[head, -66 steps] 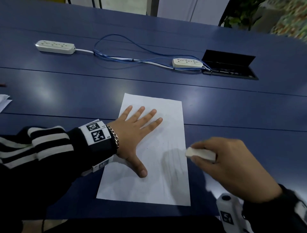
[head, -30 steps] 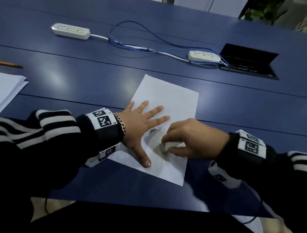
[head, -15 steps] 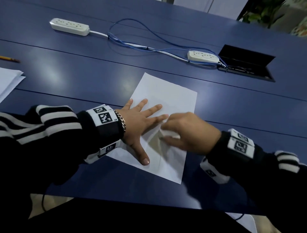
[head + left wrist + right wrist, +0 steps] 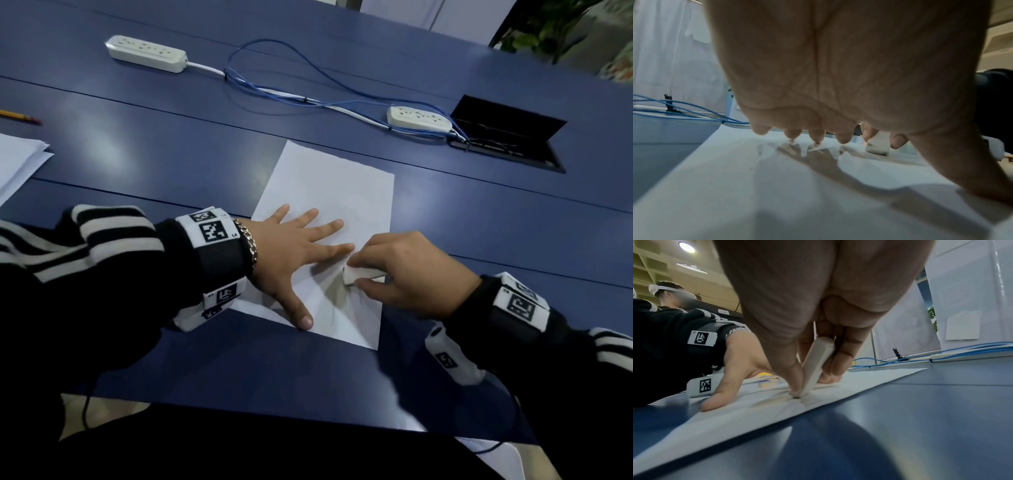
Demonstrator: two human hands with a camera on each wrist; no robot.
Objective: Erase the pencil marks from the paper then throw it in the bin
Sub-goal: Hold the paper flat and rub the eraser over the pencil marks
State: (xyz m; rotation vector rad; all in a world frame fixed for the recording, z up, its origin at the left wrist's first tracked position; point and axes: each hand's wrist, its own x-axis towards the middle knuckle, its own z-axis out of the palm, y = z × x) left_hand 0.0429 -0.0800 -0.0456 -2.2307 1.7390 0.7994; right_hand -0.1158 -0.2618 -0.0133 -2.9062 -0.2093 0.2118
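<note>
A white sheet of paper (image 4: 329,192) lies on the blue table (image 4: 171,144), with faint pencil marks near its lower middle. My left hand (image 4: 291,250) lies flat on the sheet with fingers spread, pressing it down. My right hand (image 4: 404,270) pinches a white eraser (image 4: 359,274) between thumb and fingers, its lower end on the paper just right of the left fingertips. In the right wrist view the eraser (image 4: 816,366) stands tilted with its tip on the paper (image 4: 760,408). The left wrist view shows the eraser (image 4: 878,143) beyond my left fingertips (image 4: 842,138).
Two white power strips (image 4: 145,53) (image 4: 419,118) joined by blue cables (image 4: 274,92) lie further back, beside an open black cable hatch (image 4: 507,140). A stack of paper (image 4: 17,161) and a pencil (image 4: 19,116) lie at the far left. No bin is in view.
My right hand came in from the right onto the paper with the eraser. Over the last second it has shifted slightly up the sheet, toward the left fingertips. The left hand stays flat.
</note>
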